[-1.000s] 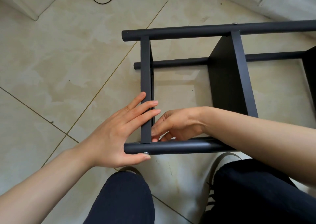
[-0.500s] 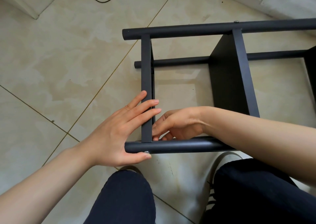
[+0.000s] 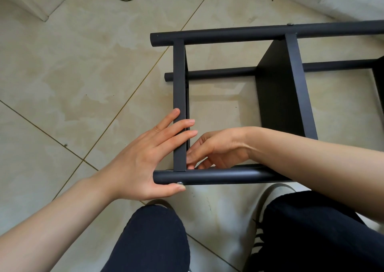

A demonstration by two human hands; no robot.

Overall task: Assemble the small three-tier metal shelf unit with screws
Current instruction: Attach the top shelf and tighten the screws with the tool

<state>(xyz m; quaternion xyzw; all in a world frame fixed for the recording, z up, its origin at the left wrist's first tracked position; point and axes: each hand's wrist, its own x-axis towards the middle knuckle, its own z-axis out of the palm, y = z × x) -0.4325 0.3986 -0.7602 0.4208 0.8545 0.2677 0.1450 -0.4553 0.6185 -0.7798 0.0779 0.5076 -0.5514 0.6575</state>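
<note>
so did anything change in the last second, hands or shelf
Nothing visibly changed. The left hand still lies flat on the end shelf, thumb by the screw in the near post; the right hand still reaches inside that corner.

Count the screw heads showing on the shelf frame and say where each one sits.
2. One screw head is on the near tube, at the left hand's thumb tip. Another tops the far tube. Others may be hidden.
</note>
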